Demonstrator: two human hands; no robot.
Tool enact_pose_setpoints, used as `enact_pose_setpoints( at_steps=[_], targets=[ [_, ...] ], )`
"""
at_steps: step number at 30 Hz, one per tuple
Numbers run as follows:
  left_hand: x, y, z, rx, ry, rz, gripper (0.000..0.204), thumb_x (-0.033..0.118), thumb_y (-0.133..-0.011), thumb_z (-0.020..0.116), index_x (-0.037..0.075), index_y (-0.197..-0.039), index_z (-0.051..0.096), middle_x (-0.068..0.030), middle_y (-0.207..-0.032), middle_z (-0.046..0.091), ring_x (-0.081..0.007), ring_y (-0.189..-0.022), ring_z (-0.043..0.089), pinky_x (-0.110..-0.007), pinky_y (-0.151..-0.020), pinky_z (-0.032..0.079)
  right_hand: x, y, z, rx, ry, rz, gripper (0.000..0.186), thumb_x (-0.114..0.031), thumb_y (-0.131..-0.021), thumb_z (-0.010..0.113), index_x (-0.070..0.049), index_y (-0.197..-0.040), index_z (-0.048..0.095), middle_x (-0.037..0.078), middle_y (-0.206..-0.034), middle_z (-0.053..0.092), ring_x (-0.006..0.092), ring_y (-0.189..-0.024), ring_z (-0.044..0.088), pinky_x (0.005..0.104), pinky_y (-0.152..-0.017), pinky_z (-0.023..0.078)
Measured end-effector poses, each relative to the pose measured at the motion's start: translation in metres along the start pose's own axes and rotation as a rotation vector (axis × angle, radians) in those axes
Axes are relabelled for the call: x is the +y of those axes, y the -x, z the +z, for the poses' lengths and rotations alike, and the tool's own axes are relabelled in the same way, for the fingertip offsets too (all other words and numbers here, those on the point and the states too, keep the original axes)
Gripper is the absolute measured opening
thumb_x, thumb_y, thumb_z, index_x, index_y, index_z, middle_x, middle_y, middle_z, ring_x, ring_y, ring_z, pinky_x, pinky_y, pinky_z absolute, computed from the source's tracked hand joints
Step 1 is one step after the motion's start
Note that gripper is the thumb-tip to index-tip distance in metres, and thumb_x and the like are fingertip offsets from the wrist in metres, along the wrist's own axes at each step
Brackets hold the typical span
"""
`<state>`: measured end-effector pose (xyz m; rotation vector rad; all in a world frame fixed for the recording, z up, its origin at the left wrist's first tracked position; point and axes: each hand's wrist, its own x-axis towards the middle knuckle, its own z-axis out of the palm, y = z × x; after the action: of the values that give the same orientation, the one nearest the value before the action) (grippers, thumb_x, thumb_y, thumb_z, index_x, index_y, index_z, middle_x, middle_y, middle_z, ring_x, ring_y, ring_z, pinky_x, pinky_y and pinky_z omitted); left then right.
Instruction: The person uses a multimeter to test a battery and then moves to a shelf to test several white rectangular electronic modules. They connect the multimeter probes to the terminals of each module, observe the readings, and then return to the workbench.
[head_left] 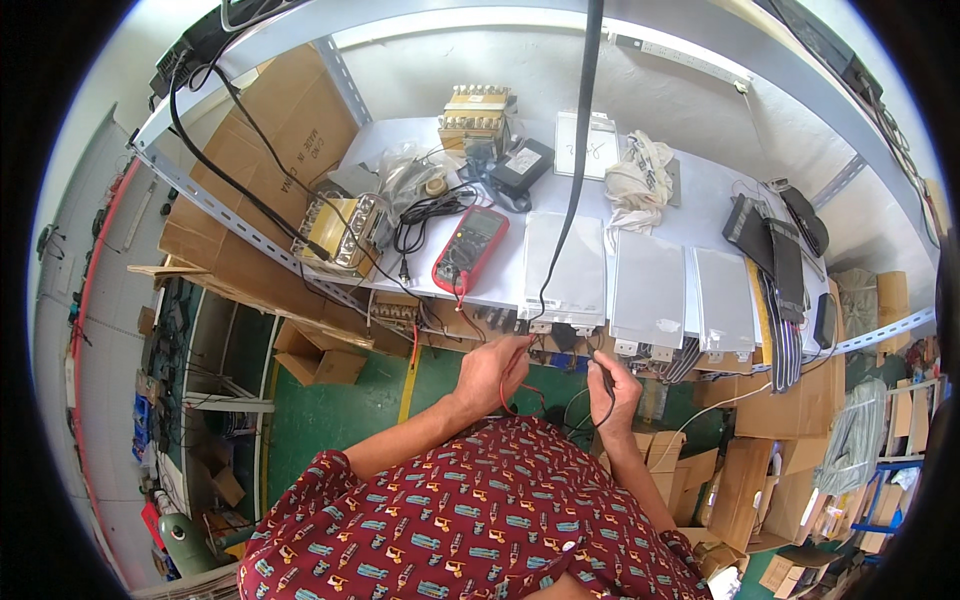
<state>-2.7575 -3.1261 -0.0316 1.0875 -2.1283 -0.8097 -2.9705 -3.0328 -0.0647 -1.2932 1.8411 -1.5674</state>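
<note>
My left hand (492, 376) is closed on a red test probe, mostly hidden by the fingers; its red lead (504, 401) hangs below. My right hand (616, 391) pinches a black test probe, and a black lead (610, 402) loops down from it. Both hands are at the shelf's front edge, just below a flat grey-white pack (564, 265) with tabs along its near end. Whether the probe tips touch those tabs, I cannot tell. Behind and left lies a red-rimmed multimeter (470, 248) with a lead plugged into it. Two more flat packs, the middle one (648, 288) and the right one (724, 298), lie alongside.
A black cable (583, 130) hangs down in front of the shelf. Transformers (474, 118), a black adapter (522, 165), a coiled cord (415, 225) and a crumpled white bag (640, 185) sit on the shelf. Ribbon cables (786, 350) droop at the right. Cardboard boxes (322, 355) stand below.
</note>
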Motion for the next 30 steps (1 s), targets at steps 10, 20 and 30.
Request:
enact_pose_setpoints(
  at_steps=[10,20,30],
  targets=[
    [-0.011,0.001,0.007,0.029,0.000,-0.009,0.026,0.012,-0.090,0.065,0.011,-0.116,0.070,-0.0174,-0.093,0.070,-0.0375,-0.081,0.069,-0.045,-0.070,0.055,0.002,-0.002,0.002,-0.009,-0.023,0.029,0.021,-0.001,-0.089,0.071,0.004,-0.109,0.071,0.011,-0.083,0.070,0.0121,-0.072,0.063,0.0274,-0.066,0.051],
    [0.049,-0.034,0.023,-0.236,0.144,0.165,0.031,0.003,-0.090,0.064,0.002,-0.121,0.066,-0.0164,-0.089,0.068,-0.0328,-0.078,0.069,-0.040,-0.070,0.054,0.026,0.017,-0.048,0.331,-0.122,0.075,0.017,0.001,-0.091,0.069,0.006,-0.107,0.070,0.003,-0.087,0.068,0.0038,-0.073,0.056,0.0209,-0.063,0.046],
    [0.056,-0.049,0.071,-0.335,0.035,0.291,0.027,0.010,-0.092,0.065,0.001,-0.117,0.065,-0.0171,-0.089,0.068,-0.0354,-0.076,0.068,-0.041,-0.067,0.055,0.044,0.017,-0.082,0.400,0.004,0.095,0.022,0.000,-0.094,0.066,0.008,-0.113,0.069,0.010,-0.099,0.073,0.0113,-0.089,0.067,0.0249,-0.078,0.054]
  ],
)
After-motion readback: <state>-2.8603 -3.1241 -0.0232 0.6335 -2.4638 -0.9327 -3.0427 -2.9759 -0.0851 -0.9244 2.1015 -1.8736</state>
